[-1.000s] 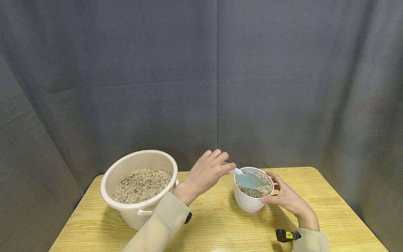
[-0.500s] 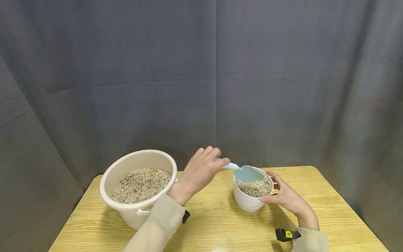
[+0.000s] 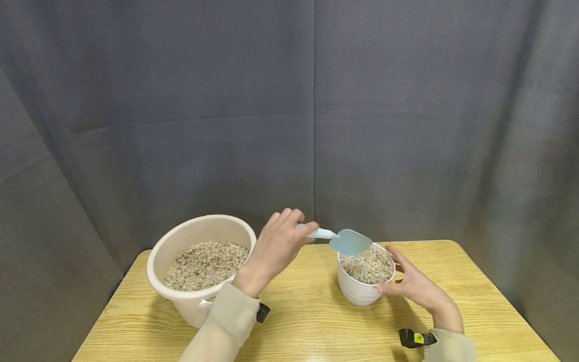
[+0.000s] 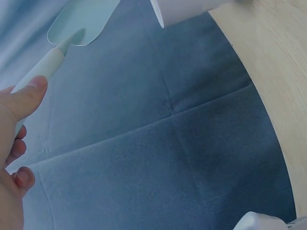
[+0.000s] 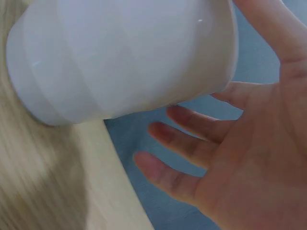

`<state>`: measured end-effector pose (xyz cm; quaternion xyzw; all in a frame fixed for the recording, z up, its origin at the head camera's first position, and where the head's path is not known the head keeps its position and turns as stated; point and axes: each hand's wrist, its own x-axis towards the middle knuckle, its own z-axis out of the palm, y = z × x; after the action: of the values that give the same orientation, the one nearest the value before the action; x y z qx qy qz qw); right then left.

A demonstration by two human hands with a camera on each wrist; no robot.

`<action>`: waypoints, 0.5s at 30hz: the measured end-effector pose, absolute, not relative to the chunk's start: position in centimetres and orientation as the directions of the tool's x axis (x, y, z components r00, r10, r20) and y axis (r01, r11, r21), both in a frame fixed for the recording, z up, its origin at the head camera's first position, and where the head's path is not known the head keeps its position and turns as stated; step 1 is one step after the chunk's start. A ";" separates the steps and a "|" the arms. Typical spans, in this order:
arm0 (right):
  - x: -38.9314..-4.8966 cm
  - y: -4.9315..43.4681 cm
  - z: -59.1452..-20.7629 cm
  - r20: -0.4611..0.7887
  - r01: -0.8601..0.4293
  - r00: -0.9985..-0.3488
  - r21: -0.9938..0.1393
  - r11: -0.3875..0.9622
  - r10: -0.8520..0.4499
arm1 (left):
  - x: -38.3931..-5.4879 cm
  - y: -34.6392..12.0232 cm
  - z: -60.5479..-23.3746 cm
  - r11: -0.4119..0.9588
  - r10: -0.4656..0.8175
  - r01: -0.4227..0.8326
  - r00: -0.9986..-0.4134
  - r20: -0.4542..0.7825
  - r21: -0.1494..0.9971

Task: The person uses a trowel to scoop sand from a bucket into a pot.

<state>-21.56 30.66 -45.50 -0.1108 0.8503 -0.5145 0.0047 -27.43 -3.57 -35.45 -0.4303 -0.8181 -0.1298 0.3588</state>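
My left hand point(image 3: 275, 247) grips the handle of a pale blue hand trowel point(image 3: 351, 242), seen also in the left wrist view, where the bare blade point(image 4: 84, 21) points away from the thumb. In the head view the blade overlaps the far left rim of a white flowerpot point(image 3: 359, 292). Coarse tan gravel point(image 3: 368, 266) fills the pot nearly to its rim. On the pot's right side my right hand point(image 3: 422, 289) holds the rim, thumb at the near side and a finger at the far side. Its other fingers point(image 5: 180, 143) spread beside the wall in the right wrist view.
A large cream bucket point(image 3: 192, 307), partly filled with the same gravel point(image 3: 205, 265), stands on the left of the wooden table point(image 3: 312, 322). My left forearm passes in front of its right side. Grey curtains point(image 3: 226, 100) hang behind and at both sides.
My left hand has drawn the trowel up and to the left, so the blade has risen from over the gravel to the pot's far left rim. The right hand and pot stay nearly still.
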 end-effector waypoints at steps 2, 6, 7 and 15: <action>-21.4 30.6 -45.0 0.122 -0.195 -0.976 -0.859 0.474 -0.180 | -27.3 -4.0 -35.5 0.598 0.584 0.800 -0.385 0.715 -0.057; -21.1 30.2 -43.7 0.171 -0.215 -0.977 -0.788 0.577 -0.131 | -27.0 -5.1 -35.7 0.593 0.523 0.805 -0.391 0.757 0.006; -21.1 30.0 -43.3 0.183 -0.221 -0.975 -0.768 0.601 -0.125 | -26.9 -5.4 -35.7 0.593 0.509 0.805 -0.392 0.767 0.017; -20.4 27.7 -40.9 0.275 -0.289 -0.953 -0.695 0.658 -0.127 | -25.4 -8.2 -35.8 0.611 0.400 0.781 -0.444 0.802 0.128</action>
<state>-20.37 27.73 -40.92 -0.1149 0.9049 -0.3971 -0.1017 -25.39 -8.22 -35.83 -0.3634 -0.8123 -0.2496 0.3819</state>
